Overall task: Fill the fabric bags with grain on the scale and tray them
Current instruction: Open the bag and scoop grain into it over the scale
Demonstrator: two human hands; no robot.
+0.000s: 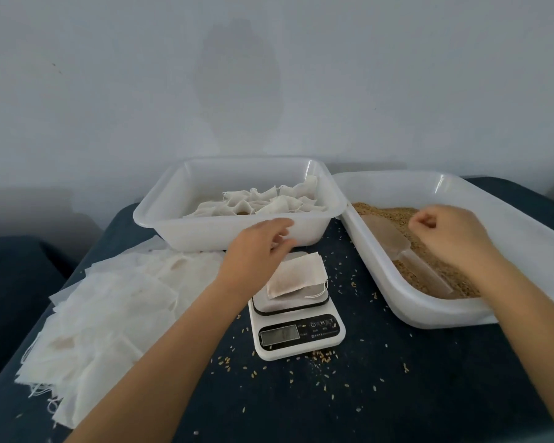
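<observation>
bag (296,276) on scale (296,327) | just right of left hand (256,247), relaxed, nearer | right hand (451,235) curled, empty, over grain (429,251)

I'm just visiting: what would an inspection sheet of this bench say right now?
Surface: dark cloth-covered table.
Job's things: filled bag lies on the scale; tied bags in the rear tray; grain and a scoop in the right tray; empty bags piled at left.
Clutter: spilled grains around the scale.
Hands: left hand open above the scale's far edge; right hand, fingers curled, over the grain, whether holding grain unclear.
Cables: nothing seen.
Surroundings: plain pale wall.
</observation>
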